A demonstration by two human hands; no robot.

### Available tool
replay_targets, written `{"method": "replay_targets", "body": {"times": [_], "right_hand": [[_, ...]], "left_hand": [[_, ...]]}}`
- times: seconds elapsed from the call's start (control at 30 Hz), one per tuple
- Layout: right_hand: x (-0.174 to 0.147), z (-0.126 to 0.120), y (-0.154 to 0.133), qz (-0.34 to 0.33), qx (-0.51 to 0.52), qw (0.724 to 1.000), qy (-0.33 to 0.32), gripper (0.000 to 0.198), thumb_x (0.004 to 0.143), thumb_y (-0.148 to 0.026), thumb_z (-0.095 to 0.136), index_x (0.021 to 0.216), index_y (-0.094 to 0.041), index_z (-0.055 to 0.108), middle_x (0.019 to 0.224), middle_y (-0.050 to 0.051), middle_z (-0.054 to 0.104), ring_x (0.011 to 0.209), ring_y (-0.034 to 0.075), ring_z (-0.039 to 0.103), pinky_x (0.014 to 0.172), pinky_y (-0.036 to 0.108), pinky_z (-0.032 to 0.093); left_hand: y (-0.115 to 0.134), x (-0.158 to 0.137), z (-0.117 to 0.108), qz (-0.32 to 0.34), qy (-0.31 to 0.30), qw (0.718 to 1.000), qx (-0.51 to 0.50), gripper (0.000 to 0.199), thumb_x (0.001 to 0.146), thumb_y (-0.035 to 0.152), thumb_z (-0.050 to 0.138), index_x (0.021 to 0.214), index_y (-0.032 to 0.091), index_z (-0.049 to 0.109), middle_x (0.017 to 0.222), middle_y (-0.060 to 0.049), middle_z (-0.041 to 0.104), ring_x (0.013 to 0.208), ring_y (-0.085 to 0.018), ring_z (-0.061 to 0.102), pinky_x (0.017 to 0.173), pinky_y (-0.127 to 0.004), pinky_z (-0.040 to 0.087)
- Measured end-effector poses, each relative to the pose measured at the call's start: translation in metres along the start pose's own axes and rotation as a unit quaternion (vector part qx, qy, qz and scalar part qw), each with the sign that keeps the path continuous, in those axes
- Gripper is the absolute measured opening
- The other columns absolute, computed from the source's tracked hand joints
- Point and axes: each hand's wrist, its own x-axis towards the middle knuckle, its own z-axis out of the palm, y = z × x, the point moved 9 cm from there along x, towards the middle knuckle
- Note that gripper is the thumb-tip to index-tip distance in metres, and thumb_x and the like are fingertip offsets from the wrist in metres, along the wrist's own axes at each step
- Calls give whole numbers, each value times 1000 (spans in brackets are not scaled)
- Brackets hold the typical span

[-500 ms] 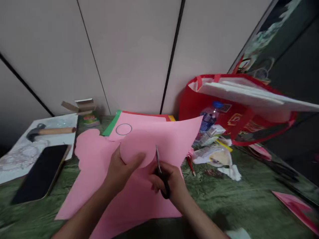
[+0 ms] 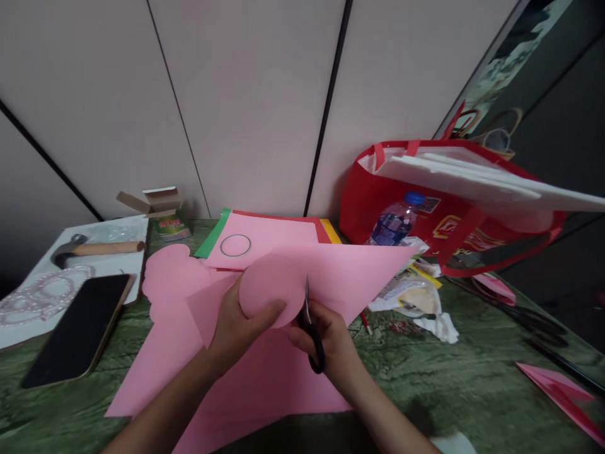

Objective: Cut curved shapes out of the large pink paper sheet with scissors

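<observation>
My left hand (image 2: 243, 321) pinches a pink round paper (image 2: 270, 287) with its thumb on top and the fingers mostly underneath. A larger pink sheet (image 2: 350, 268) spreads out behind the round piece, its corner pointing right. In my right hand (image 2: 326, 340) is a pair of scissors (image 2: 312, 334) with black handles, blades pointing up and away from me at the right edge of the round piece. The blades look nearly together. More pink paper (image 2: 163, 347) lies on the table under both hands, with a scalloped outline at its upper left.
At the left are a hammer (image 2: 104, 248), a black phone (image 2: 78, 331) and a small opened box (image 2: 170, 224). A pink sheet with a ring (image 2: 235, 244) lies at the back. A red bag (image 2: 354, 202), a bottle (image 2: 394, 222) and plastic wrappers (image 2: 406, 293) stand or lie right.
Both hands have shifted slightly right with the pink paper. The sheet's right corner has swung right and down, and the round piece has turned. The scissors remain in my right hand.
</observation>
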Motion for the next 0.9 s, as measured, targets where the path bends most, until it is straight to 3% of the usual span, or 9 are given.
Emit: {"method": "replay_targets", "body": {"times": [0.7, 0.9], "right_hand": [[-1, -1, -2, 11, -37, 999, 9, 21, 63, -31, 69, 65, -16, 54, 53, -4, 50, 46, 8, 41, 44, 21, 31], [-1, 0, -4, 19, -41, 999, 20, 28, 61, -38, 70, 62, -16, 52, 50, -4, 49, 43, 8, 40, 41, 21, 32]], "left_hand": [[-2, 0, 1, -24, -21, 999, -31, 33, 62, 28, 69, 90, 15, 58, 82, -3, 70, 76, -21, 65, 59, -26, 53], [-4, 2, -1, -19, -26, 999, -27, 34, 63, 29, 69, 92, 15, 59, 84, -3, 70, 76, -21, 65, 58, -26, 53]]}}
